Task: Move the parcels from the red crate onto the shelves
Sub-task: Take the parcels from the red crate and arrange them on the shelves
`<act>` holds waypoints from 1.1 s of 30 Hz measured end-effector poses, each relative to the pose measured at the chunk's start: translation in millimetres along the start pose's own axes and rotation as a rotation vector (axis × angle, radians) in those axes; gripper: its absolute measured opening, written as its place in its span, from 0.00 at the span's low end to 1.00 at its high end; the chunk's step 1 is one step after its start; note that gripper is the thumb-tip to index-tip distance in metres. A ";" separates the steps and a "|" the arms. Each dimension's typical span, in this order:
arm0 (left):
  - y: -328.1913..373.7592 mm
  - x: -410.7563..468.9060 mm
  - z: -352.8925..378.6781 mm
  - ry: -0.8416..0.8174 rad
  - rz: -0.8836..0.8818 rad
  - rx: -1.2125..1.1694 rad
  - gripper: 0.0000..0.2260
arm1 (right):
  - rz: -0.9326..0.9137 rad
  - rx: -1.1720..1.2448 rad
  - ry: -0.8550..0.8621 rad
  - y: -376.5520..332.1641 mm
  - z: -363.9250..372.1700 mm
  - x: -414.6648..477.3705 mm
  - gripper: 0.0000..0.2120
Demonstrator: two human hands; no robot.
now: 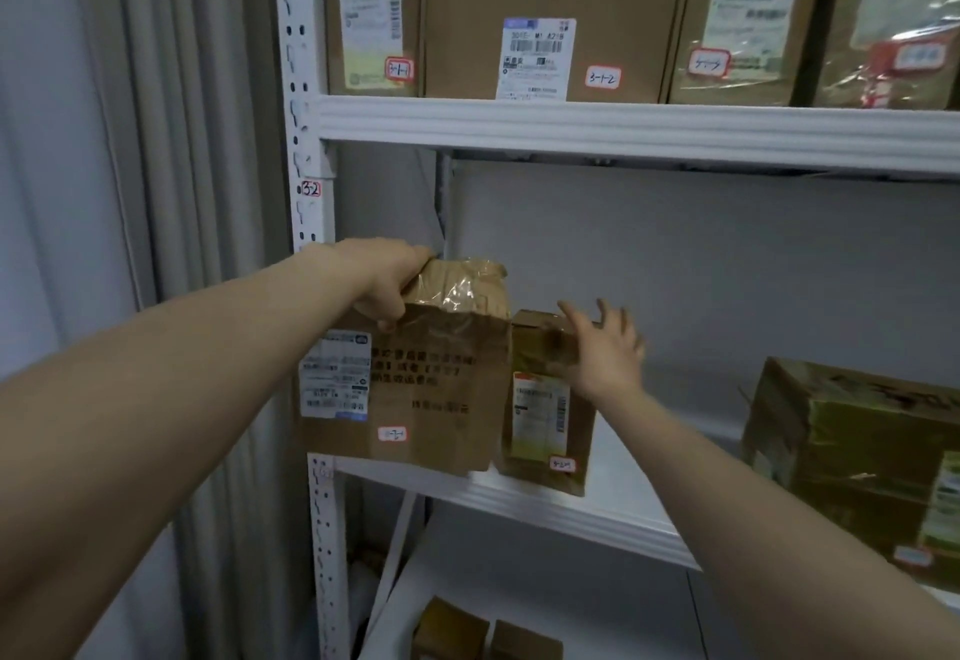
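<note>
White shelf: crumpled, taped brown parcel, perhaps torn.

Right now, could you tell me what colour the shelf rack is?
The shelf rack is white; head view.

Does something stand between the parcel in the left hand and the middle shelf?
Nothing visible does. The parcel, gripped by the left hand, is at the left end of the middle shelf. A smaller parcel stands on its right, not in its way.
</note>
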State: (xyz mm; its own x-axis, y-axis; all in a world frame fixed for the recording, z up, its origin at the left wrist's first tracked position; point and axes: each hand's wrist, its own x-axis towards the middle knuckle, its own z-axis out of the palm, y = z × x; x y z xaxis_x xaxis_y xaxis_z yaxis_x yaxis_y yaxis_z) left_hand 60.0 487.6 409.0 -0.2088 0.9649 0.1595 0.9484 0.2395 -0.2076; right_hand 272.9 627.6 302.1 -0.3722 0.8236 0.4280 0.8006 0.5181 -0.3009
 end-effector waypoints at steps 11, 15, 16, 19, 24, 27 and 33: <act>4.5 25.8 12.3 0.033 0.091 -0.111 0.35 | -0.008 0.073 -0.016 35.3 11.7 21.3 0.21; 9.7 40.5 23.8 0.008 0.111 -0.149 0.35 | 0.013 0.034 -0.002 52.8 4.0 20.5 0.23; 11.6 44.0 27.6 0.001 0.119 -0.159 0.34 | 0.020 0.037 0.003 56.0 2.3 20.6 0.23; 16.3 53.3 39.6 -0.002 0.149 -0.159 0.32 | 0.034 0.054 0.003 61.4 -1.2 19.7 0.24; 14.0 65.1 56.0 -0.032 0.162 -0.131 0.34 | 0.010 0.041 0.001 57.4 -1.7 16.6 0.25; 9.5 71.4 61.5 -0.036 0.160 -0.130 0.36 | 0.023 0.040 0.003 53.5 0.0 15.8 0.25; -4.8 82.8 72.5 -0.027 0.128 -0.157 0.35 | 0.037 0.052 -0.002 46.4 6.6 21.0 0.25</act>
State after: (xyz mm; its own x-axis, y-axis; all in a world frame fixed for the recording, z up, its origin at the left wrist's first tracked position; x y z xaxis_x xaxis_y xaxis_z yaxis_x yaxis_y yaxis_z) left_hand 20.8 574.1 353.2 -0.0890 0.9894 0.1148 0.9927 0.0975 -0.0707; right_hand 299.2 670.5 291.6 -0.3438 0.8427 0.4143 0.7881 0.4989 -0.3607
